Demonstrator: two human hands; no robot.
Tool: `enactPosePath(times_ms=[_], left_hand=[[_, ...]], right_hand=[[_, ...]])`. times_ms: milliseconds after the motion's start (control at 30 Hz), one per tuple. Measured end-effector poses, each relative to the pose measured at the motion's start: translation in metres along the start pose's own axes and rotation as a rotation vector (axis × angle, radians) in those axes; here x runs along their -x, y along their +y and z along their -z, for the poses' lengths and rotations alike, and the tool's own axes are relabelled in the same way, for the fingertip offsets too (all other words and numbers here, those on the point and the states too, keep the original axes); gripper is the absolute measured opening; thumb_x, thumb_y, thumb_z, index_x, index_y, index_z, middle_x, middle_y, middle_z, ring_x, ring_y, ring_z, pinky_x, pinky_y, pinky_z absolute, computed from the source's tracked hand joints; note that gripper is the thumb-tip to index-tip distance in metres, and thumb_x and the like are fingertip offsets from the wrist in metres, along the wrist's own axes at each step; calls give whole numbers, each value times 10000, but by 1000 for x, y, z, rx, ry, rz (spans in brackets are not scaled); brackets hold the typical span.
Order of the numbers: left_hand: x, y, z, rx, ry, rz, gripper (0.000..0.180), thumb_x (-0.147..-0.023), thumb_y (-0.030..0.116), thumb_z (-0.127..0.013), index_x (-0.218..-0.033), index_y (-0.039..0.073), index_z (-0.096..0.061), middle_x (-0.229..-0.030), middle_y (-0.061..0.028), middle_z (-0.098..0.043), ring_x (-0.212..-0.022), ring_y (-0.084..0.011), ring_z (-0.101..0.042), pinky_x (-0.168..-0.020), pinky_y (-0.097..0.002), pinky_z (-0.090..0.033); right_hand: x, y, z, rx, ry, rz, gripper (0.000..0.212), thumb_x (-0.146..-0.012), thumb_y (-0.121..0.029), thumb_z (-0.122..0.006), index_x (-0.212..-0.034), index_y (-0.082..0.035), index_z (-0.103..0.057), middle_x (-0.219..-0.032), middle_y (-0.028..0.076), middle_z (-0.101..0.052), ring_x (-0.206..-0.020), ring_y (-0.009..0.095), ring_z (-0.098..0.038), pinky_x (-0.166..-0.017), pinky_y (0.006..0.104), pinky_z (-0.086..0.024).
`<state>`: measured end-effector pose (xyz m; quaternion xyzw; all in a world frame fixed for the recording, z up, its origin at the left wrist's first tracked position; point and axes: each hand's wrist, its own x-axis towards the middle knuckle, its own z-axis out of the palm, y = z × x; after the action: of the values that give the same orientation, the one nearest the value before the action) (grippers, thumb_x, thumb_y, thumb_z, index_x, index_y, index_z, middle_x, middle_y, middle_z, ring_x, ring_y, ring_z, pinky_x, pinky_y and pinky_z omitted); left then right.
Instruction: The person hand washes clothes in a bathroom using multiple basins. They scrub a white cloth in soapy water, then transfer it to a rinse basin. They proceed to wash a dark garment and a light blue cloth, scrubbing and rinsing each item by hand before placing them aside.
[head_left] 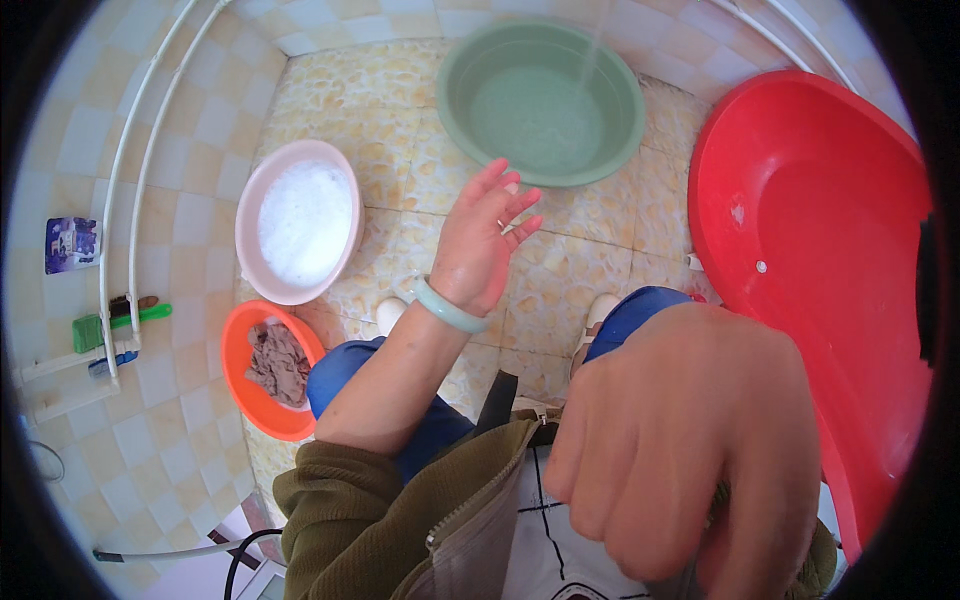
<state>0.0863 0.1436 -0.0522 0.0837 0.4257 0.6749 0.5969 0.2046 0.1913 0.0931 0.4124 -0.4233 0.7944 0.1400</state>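
My left hand (485, 235) hangs in mid-air over the tiled floor with its fingers apart and nothing in it. A pale green bangle (447, 308) circles its wrist, and a ring shows on one finger. Nearest to it is a large green basin (540, 110) with water in it and a thin stream falling in from above. Large and close in view, my right hand (690, 440) shows its back with the fingers curled down; whatever they may hold is hidden. To the left, a pale pink basin (245, 225) holds white suds (305, 222).
An orange basin (262, 412) with a brown cloth (280, 362) stands by my left leg. A big red tub (800, 200) leans along the right side. White pipes (125, 200) run up the left wall beside several brushes (125, 322). A hose (180, 552) lies lower left.
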Motion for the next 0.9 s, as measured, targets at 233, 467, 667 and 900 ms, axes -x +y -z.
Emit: enactPosePath(times_ms=[233,467,667,900], left_hand=[[5,-2,1,-6,-7,3,505,-908,168,-535,-1355,35,-342,-1285,-109,-427,-1150,-240,-492,-936,-383,-428],[4,0,3,-23,-11,8,491,-912,167,-526,-1352,39,-351,-1295,-111,-426,-1149,-234,-494,-932,-379,-427],[4,-2,0,-36,17,20,478,-914,164,-521,-1346,44,-359,-1285,-105,-437,-1140,-230,-505,-923,-371,-433],[4,-4,5,-17,8,12,468,-911,159,-522,-1338,46,-367,-1273,-99,-445,-1123,-227,-516,-920,-367,-436]], right_hand=[[-1,4,-4,-78,-49,-11,126,-874,-100,-530,-754,-64,-512,-671,87,-437,-499,203,-423,-441,328,-286],[1,9,6,-109,-163,-11,99,-868,-117,-549,-800,-48,-531,-660,83,-452,-483,199,-434,-430,323,-303],[2,12,9,-108,-204,-15,102,-864,-132,-565,-840,-34,-548,-651,80,-464,-469,196,-444,-420,318,-318],[1,11,6,-107,-226,-22,134,-859,-149,-584,-886,-19,-568,-641,77,-478,-453,192,-455,-409,312,-335]])
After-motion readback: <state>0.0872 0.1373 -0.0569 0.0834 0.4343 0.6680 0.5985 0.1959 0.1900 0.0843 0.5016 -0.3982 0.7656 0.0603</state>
